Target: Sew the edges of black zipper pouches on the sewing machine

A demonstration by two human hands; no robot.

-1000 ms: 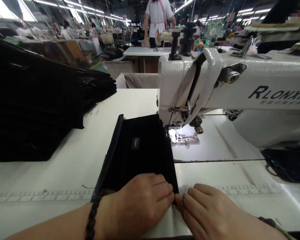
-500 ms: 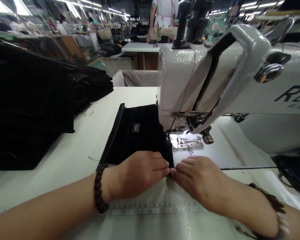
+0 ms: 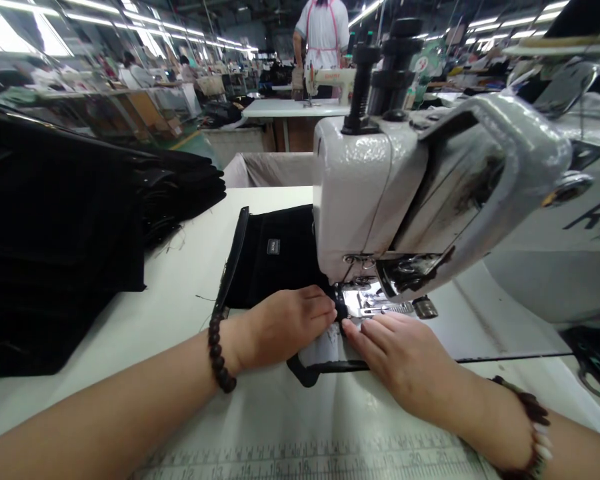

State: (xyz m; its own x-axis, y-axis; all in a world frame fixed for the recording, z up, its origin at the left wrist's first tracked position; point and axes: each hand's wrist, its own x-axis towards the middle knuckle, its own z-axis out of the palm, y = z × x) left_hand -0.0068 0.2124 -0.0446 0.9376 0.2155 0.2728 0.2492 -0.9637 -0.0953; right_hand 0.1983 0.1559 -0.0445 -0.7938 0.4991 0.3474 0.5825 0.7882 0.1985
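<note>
Just beyond the close-set hands [image 3: 285, 327], black fabric panel [image 3: 285, 273], near corner between them; grip unclear

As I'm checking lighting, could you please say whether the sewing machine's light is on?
On: beneath the sewing machine, the metal plate is brightly lit.

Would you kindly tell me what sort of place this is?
Likely a sewing factory: a white sewing machine up close, a pile of black pieces, and a second machine beyond.

The person's left wrist [image 3: 231, 343] bears a bracelet [image 3: 217, 347] of round, dark brown beads; dark and whitish beads [image 3: 541, 440] ring the right forearm [image 3: 490, 410].
</note>
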